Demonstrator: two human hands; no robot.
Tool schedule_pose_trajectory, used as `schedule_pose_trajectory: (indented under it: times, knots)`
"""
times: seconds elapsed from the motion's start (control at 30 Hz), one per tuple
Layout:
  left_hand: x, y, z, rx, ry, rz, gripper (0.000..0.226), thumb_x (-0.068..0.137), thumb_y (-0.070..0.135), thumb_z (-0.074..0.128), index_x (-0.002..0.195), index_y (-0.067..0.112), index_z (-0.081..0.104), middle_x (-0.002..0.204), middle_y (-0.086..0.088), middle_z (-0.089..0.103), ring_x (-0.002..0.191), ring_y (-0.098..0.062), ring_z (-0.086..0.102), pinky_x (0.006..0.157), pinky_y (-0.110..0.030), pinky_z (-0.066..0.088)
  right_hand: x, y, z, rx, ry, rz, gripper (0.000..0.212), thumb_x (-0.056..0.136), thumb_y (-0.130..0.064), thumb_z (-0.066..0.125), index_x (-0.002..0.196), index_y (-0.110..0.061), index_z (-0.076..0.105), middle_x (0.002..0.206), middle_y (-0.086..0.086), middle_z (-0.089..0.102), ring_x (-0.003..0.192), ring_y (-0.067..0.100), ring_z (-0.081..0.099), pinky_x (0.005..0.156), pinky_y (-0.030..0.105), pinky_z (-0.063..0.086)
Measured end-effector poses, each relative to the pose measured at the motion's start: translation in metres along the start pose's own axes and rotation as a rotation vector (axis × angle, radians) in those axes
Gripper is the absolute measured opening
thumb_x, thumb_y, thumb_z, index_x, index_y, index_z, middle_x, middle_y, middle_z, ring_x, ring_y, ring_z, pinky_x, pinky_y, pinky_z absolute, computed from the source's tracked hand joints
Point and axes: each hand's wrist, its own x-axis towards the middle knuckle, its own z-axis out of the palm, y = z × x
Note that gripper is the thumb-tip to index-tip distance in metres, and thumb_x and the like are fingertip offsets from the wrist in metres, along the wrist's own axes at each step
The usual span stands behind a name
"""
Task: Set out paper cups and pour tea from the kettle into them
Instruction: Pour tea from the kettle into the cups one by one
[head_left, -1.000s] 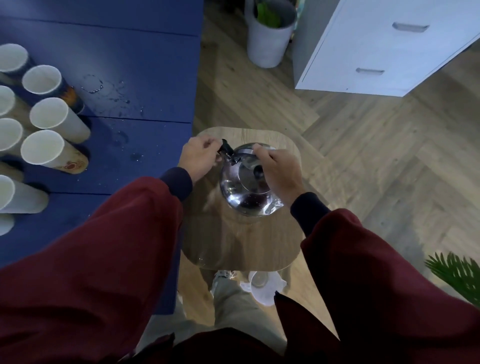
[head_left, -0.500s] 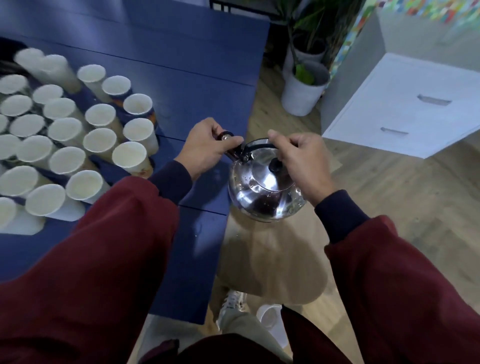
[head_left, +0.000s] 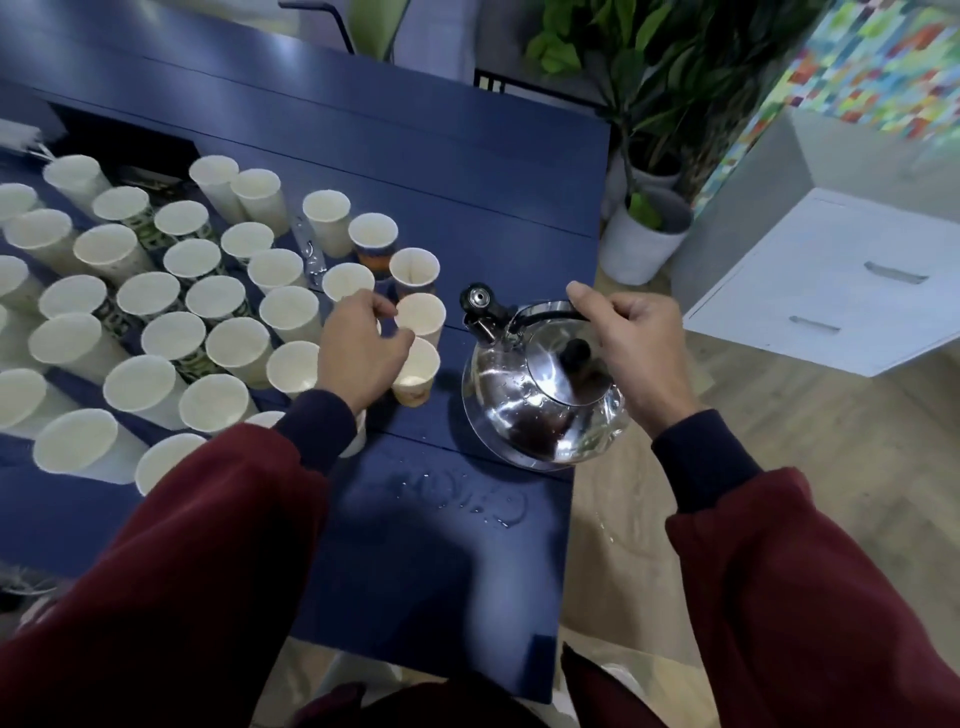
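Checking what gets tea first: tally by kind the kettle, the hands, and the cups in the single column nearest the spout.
Paper cups: 3
Kettle: 1
Hands: 2, the left hand and the right hand
Total: 6

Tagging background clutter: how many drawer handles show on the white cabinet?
2. The upper handle is on the higher drawer front. The lower handle sits below and to its left. The cabinet runs out of frame on the right, so more may be hidden.
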Motion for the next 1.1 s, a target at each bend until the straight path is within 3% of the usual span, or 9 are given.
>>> schedule_pose_trajectory:
  times: [0.07, 0.17, 0.27, 0.5, 0.63, 0.73, 0.8, 0.93, 1.1]
  knots:
    - [0.005, -0.020, -0.005, 0.057, -0.076, 0.001, 0.037, 0.079, 0.016, 0.074, 0.110, 0.005, 0.058, 0.113, -0.014, 0.060, 0.108, -0.032, 0.056, 0.090, -0.039, 0.042, -0.002, -0.007, 0.016, -0.027, 0.034, -0.013, 0.065, 0.089, -0.036, 0.075, 0.045, -0.022, 0.028, 0.045, -0.011, 0.023, 0.045, 0.008, 0.022, 0.049, 0.022, 0.026]
    - [0.007, -0.039, -0.003, 0.142, -0.209, 0.054, 0.069, 0.074, 0.027, 0.083, 0.129, 0.001, 0.050, 0.128, -0.017, 0.051, 0.120, -0.033, 0.048, 0.097, -0.037, 0.038, -0.004, -0.013, 0.031, -0.064, 0.057, -0.010, 0.066, 0.088, -0.038, 0.075, 0.050, -0.007, 0.031, 0.049, 0.001, 0.025, 0.047, 0.013, 0.023, 0.049, 0.023, 0.027]
    - [0.011, -0.051, 0.005, 0.247, -0.288, 0.192, 0.087, 0.066, 0.040, 0.088, 0.132, 0.003, 0.046, 0.127, -0.017, 0.050, 0.118, -0.035, 0.047, 0.097, -0.043, 0.041, -0.006, -0.013, 0.040, -0.110, 0.060, -0.015, 0.070, 0.088, -0.038, 0.075, 0.055, 0.002, 0.028, 0.052, 0.005, 0.025, 0.049, 0.015, 0.025, 0.049, 0.023, 0.028]
    - [0.024, -0.059, 0.033, 0.402, -0.309, 0.256, 0.059, 0.078, 0.035, 0.078, 0.119, 0.002, 0.049, 0.117, -0.019, 0.053, 0.103, -0.038, 0.055, 0.084, -0.045, 0.046, 0.002, -0.002, 0.050, -0.173, 0.003, -0.006, 0.070, 0.088, -0.041, 0.074, 0.057, 0.008, 0.035, 0.054, 0.025, 0.033, 0.050, 0.022, 0.033, 0.053, 0.029, 0.033]
    - [0.022, -0.064, 0.043, 0.324, -0.251, 0.226, 0.051, 0.079, 0.027, 0.078, 0.115, 0.003, 0.051, 0.112, -0.019, 0.058, 0.098, -0.040, 0.059, 0.077, -0.048, 0.047, 0.007, 0.002, 0.054, -0.222, -0.045, -0.018, 0.065, 0.088, -0.035, 0.076, 0.050, -0.003, 0.035, 0.044, -0.001, 0.030, 0.045, 0.012, 0.030, 0.048, 0.022, 0.029]
    - [0.015, -0.065, 0.048, 0.236, -0.251, 0.190, 0.051, 0.076, 0.022, 0.077, 0.117, 0.007, 0.051, 0.112, -0.016, 0.059, 0.100, -0.037, 0.058, 0.078, -0.050, 0.050, 0.012, 0.003, 0.055, -0.280, -0.085, -0.041, 0.064, 0.088, -0.034, 0.075, 0.046, -0.014, 0.032, 0.041, -0.008, 0.026, 0.043, 0.009, 0.026, 0.046, 0.020, 0.026]
    - [0.012, -0.064, 0.049, 0.209, -0.268, 0.192, 0.054, 0.075, 0.021, 0.076, 0.121, 0.009, 0.050, 0.114, -0.014, 0.059, 0.104, -0.035, 0.058, 0.081, -0.051, 0.050, 0.017, 0.004, 0.056, -0.311, -0.108, -0.063, 0.066, 0.088, -0.034, 0.075, 0.047, -0.013, 0.029, 0.044, -0.006, 0.023, 0.045, 0.011, 0.024, 0.047, 0.024, 0.025]
    - [0.014, -0.063, 0.048, 0.188, -0.239, 0.171, 0.053, 0.077, 0.021, 0.076, 0.123, 0.009, 0.051, 0.115, -0.013, 0.060, 0.105, -0.035, 0.057, 0.083, -0.050, 0.049, 0.022, 0.003, 0.058, -0.362, -0.138, -0.083, 0.065, 0.086, -0.038, 0.076, 0.051, 0.001, 0.037, 0.050, 0.020, 0.033, 0.047, 0.016, 0.029, 0.049, 0.034, 0.028]
    - [0.015, -0.066, 0.045, 0.185, -0.213, 0.189, 0.050, 0.075, 0.025, 0.078, 0.117, 0.014, 0.053, 0.109, -0.009, 0.062, 0.098, -0.032, 0.058, 0.079, -0.049, 0.050, 0.023, 0.003, 0.060, -0.419, -0.160, -0.087, 0.063, 0.087, -0.040, 0.075, 0.049, -0.005, 0.039, 0.047, 0.011, 0.036, 0.045, 0.011, 0.032, 0.047, 0.027, 0.029]
